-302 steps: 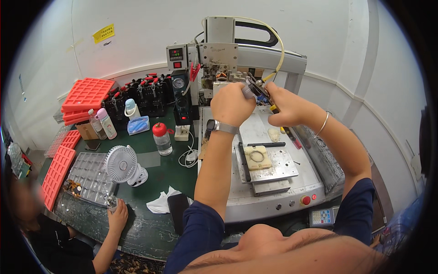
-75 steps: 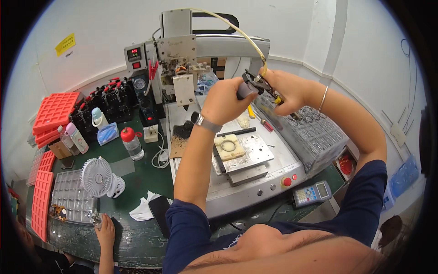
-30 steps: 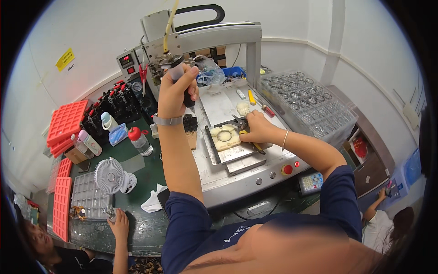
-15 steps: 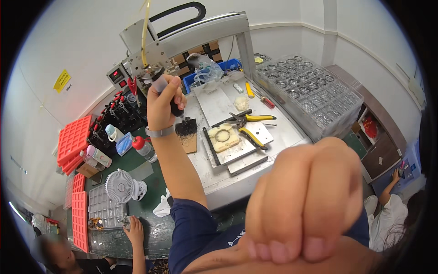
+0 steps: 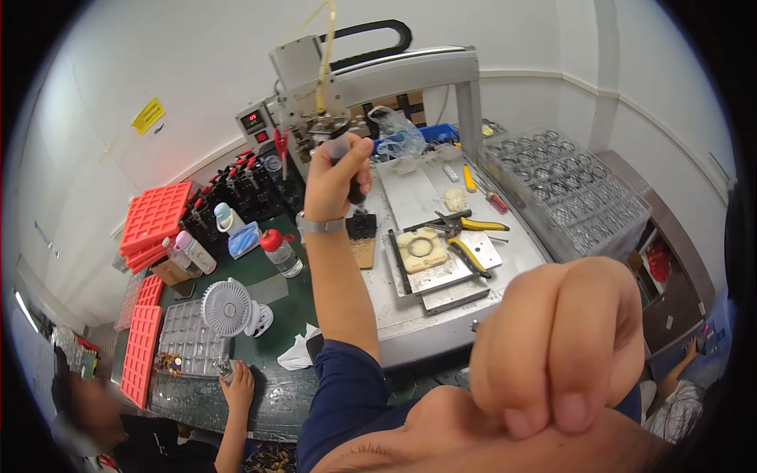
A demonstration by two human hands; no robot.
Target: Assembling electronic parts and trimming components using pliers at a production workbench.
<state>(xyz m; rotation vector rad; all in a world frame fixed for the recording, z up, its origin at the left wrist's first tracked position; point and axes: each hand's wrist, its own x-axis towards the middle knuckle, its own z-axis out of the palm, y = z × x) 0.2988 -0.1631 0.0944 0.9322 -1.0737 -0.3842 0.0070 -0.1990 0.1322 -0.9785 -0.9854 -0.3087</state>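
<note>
My left hand (image 5: pixel 341 177), with a grey watch band at its wrist, is closed round a tube-shaped tool (image 5: pixel 337 148) with a translucent grey upper part and a dark lower part. Its lower end points at a black patch (image 5: pixel 361 228) on a brown board (image 5: pixel 363 254); contact between them cannot be made out. My right hand (image 5: pixel 560 343) is curled into a fist very close to the view, fingertips turned inward, with nothing seen in it. Yellow-handled pliers (image 5: pixel 467 251) lie beside a cream block (image 5: pixel 430 256) with a dark ring (image 5: pixel 420 247) on it.
Behind my left hand stands a metal gantry machine (image 5: pixel 410 65). A yellow cutter (image 5: pixel 469 179) and a red screwdriver (image 5: pixel 497 202) lie on its bed. Clear trays (image 5: pixel 568 197) stand right. At left are bottles (image 5: pixel 281 254), a white fan (image 5: pixel 229 307), red trays (image 5: pixel 154 225) and another person's hand (image 5: pixel 238 386).
The whole view has shifted, so the bench and machine now appear farther right and mostly lower. My left hand still grips the tool over the black patch; my right hand remains a fist.
</note>
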